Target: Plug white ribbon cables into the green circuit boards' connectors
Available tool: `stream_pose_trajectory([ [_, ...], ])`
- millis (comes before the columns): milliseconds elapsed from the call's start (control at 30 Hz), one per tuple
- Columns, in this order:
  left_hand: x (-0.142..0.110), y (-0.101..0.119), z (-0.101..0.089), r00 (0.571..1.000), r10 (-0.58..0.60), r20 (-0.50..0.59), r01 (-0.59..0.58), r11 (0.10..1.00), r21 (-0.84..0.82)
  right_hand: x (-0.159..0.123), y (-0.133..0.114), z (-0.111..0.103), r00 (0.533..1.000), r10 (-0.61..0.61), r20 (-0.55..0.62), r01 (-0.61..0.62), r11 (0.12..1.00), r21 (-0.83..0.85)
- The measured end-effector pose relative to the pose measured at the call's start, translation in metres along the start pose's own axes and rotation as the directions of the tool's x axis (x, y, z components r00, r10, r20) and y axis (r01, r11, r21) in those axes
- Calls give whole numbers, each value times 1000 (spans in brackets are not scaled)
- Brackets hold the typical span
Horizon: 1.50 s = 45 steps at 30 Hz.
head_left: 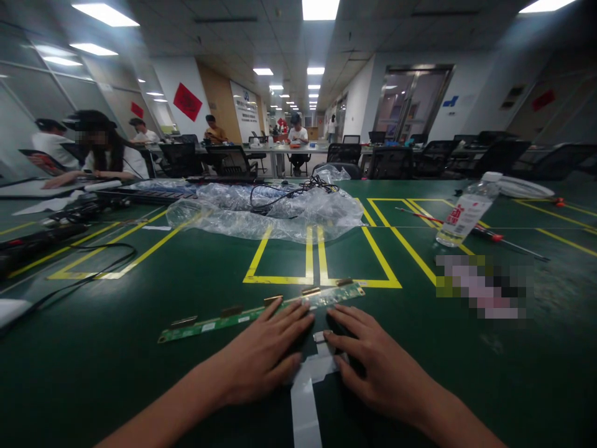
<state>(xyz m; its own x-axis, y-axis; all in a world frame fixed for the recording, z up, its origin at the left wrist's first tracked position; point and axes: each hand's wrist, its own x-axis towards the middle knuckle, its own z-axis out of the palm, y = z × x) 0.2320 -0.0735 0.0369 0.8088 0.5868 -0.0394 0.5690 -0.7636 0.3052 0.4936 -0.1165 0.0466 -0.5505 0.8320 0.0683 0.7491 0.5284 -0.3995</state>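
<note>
A long, narrow green circuit board point(219, 318) with small brass connectors lies on the dark green table point(140, 367), slanting up to the right. My left hand point(261, 354) lies flat with fingers spread, its fingertips touching the board's near edge. My right hand point(373, 361) rests beside it, fingers stretched out, pressing on a white flat ribbon strip point(305, 389) that runs toward me from the board. Neither hand grips anything.
Crumpled clear plastic wrap point(270, 214) with black cables on it lies behind yellow floor-style tape lines point(321, 280). A water bottle point(466, 211) and a red-handled screwdriver point(489, 235) are at right. Black cables and tools point(56, 236) sit at left. People work at far tables.
</note>
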Motion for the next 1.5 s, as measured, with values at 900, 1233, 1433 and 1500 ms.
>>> stream_pose_trajectory([
  [900, -3, 11, -5, 991, 126, -36, -128, 991, -36, -2, 7, -2, 997, 15, -78, -8, 996, 94],
  [1233, -3, 13, -5, 987, 140, -80, -145, 988, -52, 0, 10, 1, 996, 39, -76, -30, 992, 119],
  [1433, -1, 12, -2, 989, 131, -72, -132, 991, -17, 0, 11, -4, 998, 25, -49, -20, 994, 107],
  [1500, 0, 12, -1, 987, 132, -86, -134, 991, -20, -1, 11, -4, 999, 22, -41, -18, 995, 102],
])
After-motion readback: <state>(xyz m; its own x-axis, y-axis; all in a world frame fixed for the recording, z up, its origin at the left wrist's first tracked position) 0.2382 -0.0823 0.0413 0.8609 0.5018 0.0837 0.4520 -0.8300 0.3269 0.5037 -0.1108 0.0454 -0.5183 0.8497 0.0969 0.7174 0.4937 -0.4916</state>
